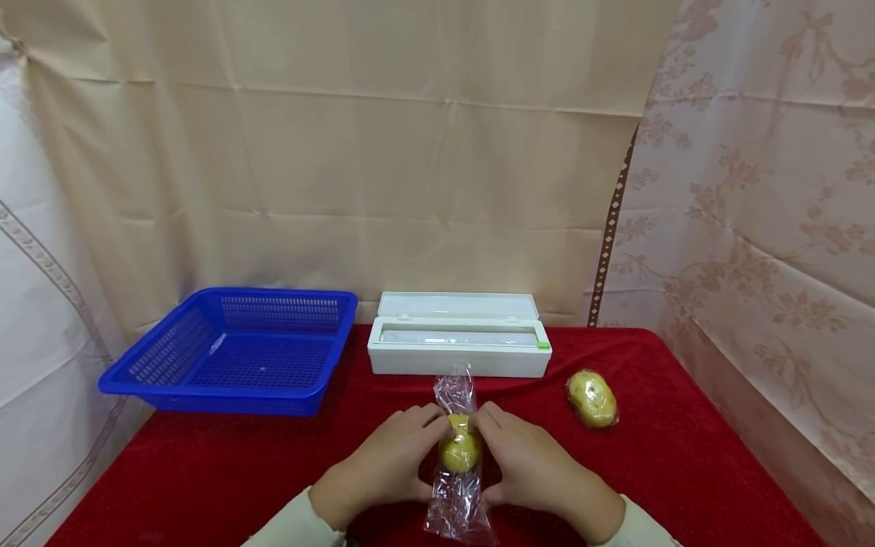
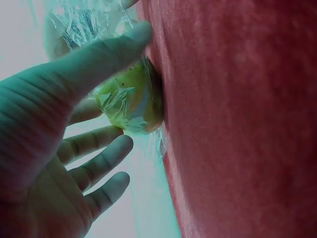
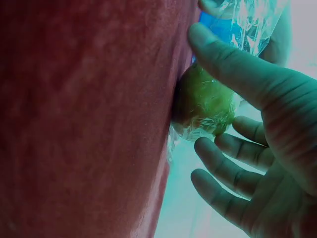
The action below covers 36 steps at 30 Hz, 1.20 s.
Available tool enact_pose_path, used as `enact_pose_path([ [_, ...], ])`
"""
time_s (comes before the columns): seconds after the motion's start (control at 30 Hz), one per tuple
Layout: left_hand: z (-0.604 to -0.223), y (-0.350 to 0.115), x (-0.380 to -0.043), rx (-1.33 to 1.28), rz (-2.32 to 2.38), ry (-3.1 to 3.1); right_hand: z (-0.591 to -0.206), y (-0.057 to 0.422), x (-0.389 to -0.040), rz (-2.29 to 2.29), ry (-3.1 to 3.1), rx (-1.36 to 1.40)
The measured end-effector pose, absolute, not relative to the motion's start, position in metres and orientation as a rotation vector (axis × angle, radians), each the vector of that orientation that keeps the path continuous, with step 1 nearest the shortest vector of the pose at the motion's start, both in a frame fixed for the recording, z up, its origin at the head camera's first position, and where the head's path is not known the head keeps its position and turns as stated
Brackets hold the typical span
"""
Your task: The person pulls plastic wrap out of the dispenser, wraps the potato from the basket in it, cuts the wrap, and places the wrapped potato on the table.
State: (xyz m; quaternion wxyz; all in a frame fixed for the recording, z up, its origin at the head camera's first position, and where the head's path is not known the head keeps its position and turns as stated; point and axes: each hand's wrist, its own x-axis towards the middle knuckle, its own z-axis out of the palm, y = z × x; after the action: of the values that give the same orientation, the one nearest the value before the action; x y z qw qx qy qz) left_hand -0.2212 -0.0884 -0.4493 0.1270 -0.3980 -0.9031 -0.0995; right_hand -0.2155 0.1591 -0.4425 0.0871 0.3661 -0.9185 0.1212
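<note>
A yellow potato (image 1: 460, 453) lies on the red cloth in a loose sleeve of clear cling film (image 1: 456, 505). The film's crumpled ends stick out toward the front and the back. My left hand (image 1: 396, 454) is at the potato's left side, fingertips at its upper edge and thumb beside the near end of the film. Mirroring it on the right is my right hand (image 1: 529, 460). Both wrist views show loosely spread fingers around the wrapped potato (image 2: 131, 99), with the lower fingers of the right hand (image 3: 242, 144) apart from it.
Behind the hands stands a white cling film dispenser (image 1: 458, 365), its lid raised, with a green piece at its right end. A blue plastic basket (image 1: 239, 403) is at the back left. To the right lies another film-wrapped potato (image 1: 592, 399). Beige curtain (image 1: 410, 152) hangs behind the table.
</note>
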Motion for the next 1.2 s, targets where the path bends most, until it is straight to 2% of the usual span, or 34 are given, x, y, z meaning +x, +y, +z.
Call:
enact_pose_path([
  [0.47,-0.443,-0.095,-0.225,-1.147,-0.493,-2.698,-0.434,0.170,-0.220,0.571,-2.789,1.137],
  [1.03,-0.448,-0.089,-0.227,-1.024,-0.671,-2.642,-0.440,0.166,-0.226,0.840,-2.688,1.086],
  [1.2,-0.449,-0.087,-0.228,-0.987,-0.738,-2.638,-0.444,0.162,-0.227,0.969,-2.645,0.997],
])
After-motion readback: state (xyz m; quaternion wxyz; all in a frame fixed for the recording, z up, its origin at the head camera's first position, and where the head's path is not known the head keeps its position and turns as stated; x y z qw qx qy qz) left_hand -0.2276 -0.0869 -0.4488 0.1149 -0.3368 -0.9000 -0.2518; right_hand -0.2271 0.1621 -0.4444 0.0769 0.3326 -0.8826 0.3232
